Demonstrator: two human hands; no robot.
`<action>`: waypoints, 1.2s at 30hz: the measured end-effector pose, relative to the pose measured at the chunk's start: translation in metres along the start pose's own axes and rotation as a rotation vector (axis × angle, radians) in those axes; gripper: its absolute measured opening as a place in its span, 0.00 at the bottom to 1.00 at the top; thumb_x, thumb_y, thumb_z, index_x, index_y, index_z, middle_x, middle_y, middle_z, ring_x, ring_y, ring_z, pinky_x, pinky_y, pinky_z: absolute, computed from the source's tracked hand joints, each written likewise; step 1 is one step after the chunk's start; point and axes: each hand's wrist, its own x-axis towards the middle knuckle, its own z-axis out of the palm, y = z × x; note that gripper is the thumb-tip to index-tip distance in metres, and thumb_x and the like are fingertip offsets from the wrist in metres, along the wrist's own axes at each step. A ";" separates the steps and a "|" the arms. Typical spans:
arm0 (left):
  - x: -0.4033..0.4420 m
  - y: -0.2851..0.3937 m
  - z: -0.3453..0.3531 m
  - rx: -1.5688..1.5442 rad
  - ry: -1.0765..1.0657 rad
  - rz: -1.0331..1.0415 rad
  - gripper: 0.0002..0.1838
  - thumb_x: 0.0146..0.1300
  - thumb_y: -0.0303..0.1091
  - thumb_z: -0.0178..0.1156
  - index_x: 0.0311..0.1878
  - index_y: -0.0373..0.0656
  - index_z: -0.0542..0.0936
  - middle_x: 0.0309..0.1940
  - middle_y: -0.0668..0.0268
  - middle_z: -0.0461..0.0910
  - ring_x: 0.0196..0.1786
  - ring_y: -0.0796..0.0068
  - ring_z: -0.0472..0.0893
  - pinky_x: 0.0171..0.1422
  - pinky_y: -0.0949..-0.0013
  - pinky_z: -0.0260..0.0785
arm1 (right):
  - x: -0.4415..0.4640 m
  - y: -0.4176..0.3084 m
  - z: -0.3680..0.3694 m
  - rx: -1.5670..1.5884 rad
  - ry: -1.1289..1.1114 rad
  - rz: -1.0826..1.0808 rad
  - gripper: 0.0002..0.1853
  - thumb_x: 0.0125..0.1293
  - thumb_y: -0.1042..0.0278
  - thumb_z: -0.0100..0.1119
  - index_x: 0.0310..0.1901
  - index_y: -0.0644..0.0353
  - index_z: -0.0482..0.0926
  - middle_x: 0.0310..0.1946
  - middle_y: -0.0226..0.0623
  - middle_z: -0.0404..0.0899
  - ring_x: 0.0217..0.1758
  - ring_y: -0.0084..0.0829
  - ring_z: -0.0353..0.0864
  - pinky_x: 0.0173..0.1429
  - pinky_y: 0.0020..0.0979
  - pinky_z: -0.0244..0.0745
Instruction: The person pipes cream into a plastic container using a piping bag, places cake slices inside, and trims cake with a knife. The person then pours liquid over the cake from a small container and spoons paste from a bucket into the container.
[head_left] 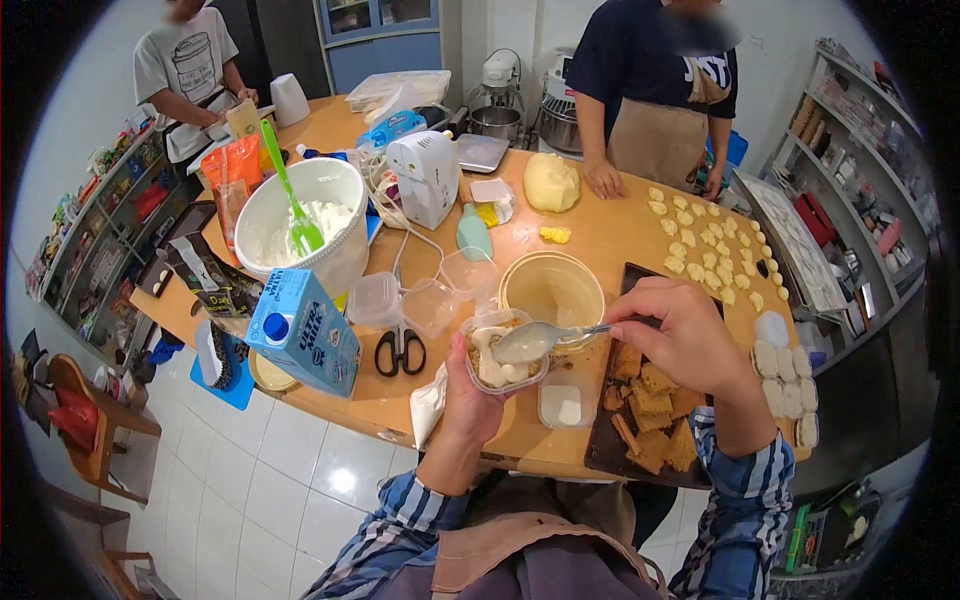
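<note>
My left hand (473, 395) is wrapped round a small clear plastic cup (517, 384) with cream over a brown crumbly layer inside. In my right hand (675, 335) is a metal spoon (527, 342), its bowl over the cup and coated with cream. Just behind stands a round tub (552, 285), its inside smeared with a pale residue. Below my right hand lies a dark baking tray (600, 440) with broken pieces of brown cake (652, 410). A filled small container (566, 406) sits close to the cup.
A white mixing bowl (345, 245) with cream and a green spatula (283, 180), a milk carton (305, 330), scissors (400, 352) and a piping bag (428, 408) stand to the left. Dough pieces (710, 240) and a dough ball (551, 182) lie farther back. Two people stand across the table.
</note>
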 end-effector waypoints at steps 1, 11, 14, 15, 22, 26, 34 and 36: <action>0.000 0.001 0.001 0.000 0.010 -0.006 0.36 0.60 0.68 0.30 0.57 0.48 0.66 0.50 0.63 0.74 0.49 0.68 0.77 0.45 0.65 0.75 | -0.001 0.001 -0.001 -0.011 0.004 -0.003 0.06 0.51 0.71 0.57 0.31 0.61 0.80 0.28 0.41 0.78 0.34 0.42 0.77 0.39 0.36 0.70; -0.003 0.001 -0.012 -0.029 0.011 -0.069 0.35 0.61 0.66 0.33 0.57 0.47 0.66 0.47 0.64 0.75 0.44 0.71 0.78 0.37 0.69 0.76 | -0.007 0.004 0.004 -0.055 0.034 0.015 0.06 0.52 0.71 0.56 0.31 0.60 0.80 0.28 0.40 0.77 0.34 0.41 0.76 0.39 0.36 0.70; -0.004 0.002 -0.011 -0.037 0.023 -0.072 0.35 0.60 0.67 0.34 0.56 0.47 0.66 0.46 0.64 0.76 0.43 0.71 0.79 0.36 0.69 0.76 | -0.008 0.003 0.004 -0.067 0.049 0.002 0.06 0.52 0.70 0.56 0.31 0.59 0.79 0.27 0.40 0.77 0.34 0.41 0.76 0.39 0.36 0.70; -0.004 0.002 -0.010 -0.042 0.027 -0.073 0.35 0.60 0.68 0.35 0.56 0.47 0.66 0.46 0.64 0.76 0.43 0.71 0.79 0.36 0.69 0.76 | -0.008 0.003 0.004 -0.076 0.049 0.003 0.06 0.52 0.70 0.56 0.31 0.59 0.79 0.27 0.39 0.77 0.34 0.41 0.76 0.39 0.36 0.70; -0.007 0.002 -0.009 -0.094 0.013 -0.126 0.36 0.59 0.68 0.35 0.56 0.47 0.67 0.45 0.64 0.76 0.42 0.72 0.79 0.35 0.69 0.76 | -0.010 0.004 0.007 -0.109 0.081 0.002 0.05 0.53 0.69 0.56 0.31 0.59 0.79 0.27 0.39 0.76 0.35 0.41 0.76 0.40 0.36 0.70; -0.012 0.004 -0.006 -0.157 0.033 -0.163 0.35 0.60 0.67 0.35 0.55 0.48 0.67 0.45 0.65 0.77 0.42 0.73 0.79 0.35 0.71 0.75 | -0.010 0.005 0.009 -0.109 0.081 0.014 0.05 0.53 0.70 0.56 0.30 0.59 0.79 0.27 0.38 0.76 0.35 0.41 0.75 0.40 0.36 0.70; -0.015 0.001 -0.004 -0.218 0.056 -0.204 0.35 0.60 0.68 0.35 0.55 0.48 0.67 0.43 0.63 0.76 0.41 0.72 0.79 0.36 0.69 0.77 | -0.010 0.001 0.013 -0.145 0.114 -0.012 0.05 0.54 0.70 0.55 0.31 0.58 0.79 0.28 0.37 0.76 0.36 0.39 0.76 0.41 0.36 0.70; -0.017 0.003 0.000 -0.259 0.093 -0.228 0.37 0.59 0.69 0.34 0.54 0.46 0.68 0.40 0.62 0.77 0.37 0.70 0.79 0.34 0.69 0.77 | -0.011 0.002 0.014 -0.148 0.129 -0.020 0.05 0.54 0.70 0.56 0.31 0.58 0.79 0.28 0.37 0.77 0.36 0.39 0.76 0.41 0.36 0.70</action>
